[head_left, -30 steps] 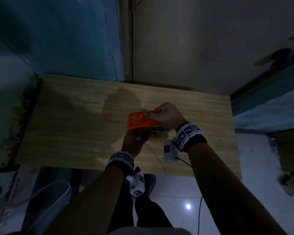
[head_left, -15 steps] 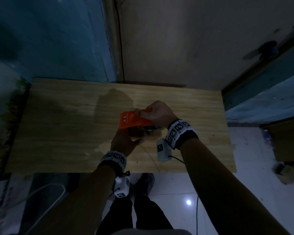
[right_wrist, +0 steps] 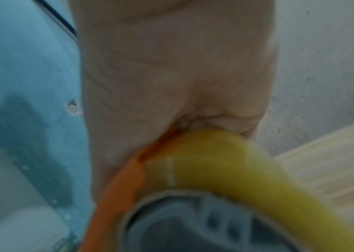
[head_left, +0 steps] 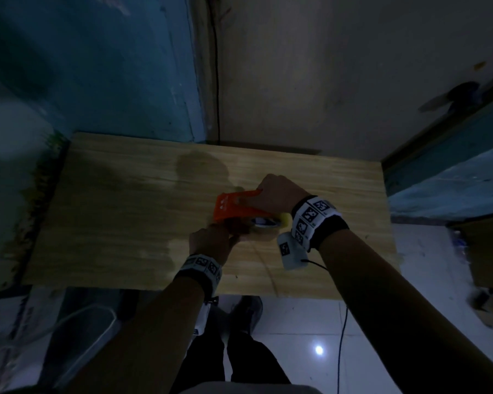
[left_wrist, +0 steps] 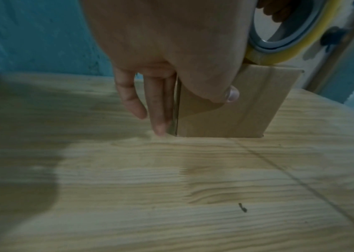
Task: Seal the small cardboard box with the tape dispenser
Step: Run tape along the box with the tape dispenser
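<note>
A small brown cardboard box (left_wrist: 247, 105) stands on the wooden table (head_left: 125, 209). My left hand (head_left: 211, 240) holds it at its near left corner: the thumb (left_wrist: 230, 93) presses a strip of clear tape onto the near face, and the fingers (left_wrist: 159, 110) run down the left side. My right hand (head_left: 276, 191) grips the orange tape dispenser (head_left: 234, 207) over the box top, its yellowish tape roll (left_wrist: 290, 42) at the box's upper edge. In the head view the dispenser and hands hide nearly all of the box. The right wrist view shows only my palm (right_wrist: 171, 76), the dispenser (right_wrist: 117, 187) and the roll (right_wrist: 225, 162).
The table stands against a blue and beige wall (head_left: 325, 81). White floor tiles (head_left: 296, 336) and my legs lie below its front edge. A larger cardboard box (head_left: 490, 251) stands on the floor at the right. A black cable (head_left: 342, 336) hangs from my right wrist.
The dispenser has come down a little toward my left hand. Both hands stay at the box, and the head view has shifted slightly.
</note>
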{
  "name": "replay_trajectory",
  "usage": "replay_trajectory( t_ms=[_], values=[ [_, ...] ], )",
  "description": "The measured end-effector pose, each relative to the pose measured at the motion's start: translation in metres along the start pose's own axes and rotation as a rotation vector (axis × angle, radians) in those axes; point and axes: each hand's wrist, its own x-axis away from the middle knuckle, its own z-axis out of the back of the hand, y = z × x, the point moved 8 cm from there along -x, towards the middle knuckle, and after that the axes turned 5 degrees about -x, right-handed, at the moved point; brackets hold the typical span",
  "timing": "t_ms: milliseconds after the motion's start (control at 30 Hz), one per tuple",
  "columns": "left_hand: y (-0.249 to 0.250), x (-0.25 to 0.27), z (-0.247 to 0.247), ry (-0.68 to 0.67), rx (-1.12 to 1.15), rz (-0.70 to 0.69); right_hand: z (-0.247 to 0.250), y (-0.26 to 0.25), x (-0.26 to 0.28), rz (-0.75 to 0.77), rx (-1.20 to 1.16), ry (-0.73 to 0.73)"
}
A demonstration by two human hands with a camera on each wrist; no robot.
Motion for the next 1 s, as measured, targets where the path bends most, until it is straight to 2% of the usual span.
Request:
replay_trajectory(
  t_ms=[200,333,433,567,1000],
  values=[
    [0.007,0.001,0.009,-0.049,-0.125,-0.056,0.003,0.009,0.006,-0.018,0.018,0.048],
    [0.010,0.001,0.008,-0.121,-0.163,-0.045,0.006,0.022,0.013,-0.045,0.065,0.089],
    [0.007,0.003,0.013,-0.119,-0.182,0.008,0.008,0.027,0.020,-0.044,0.052,0.100],
    [0.007,0.005,0.016,-0.043,-0.139,0.015,0.012,0.038,0.026,-0.049,0.064,0.104],
    [0.013,0.010,0.023,-0.126,-0.064,0.003,0.031,0.093,0.042,-0.011,0.093,0.087]
  ],
)
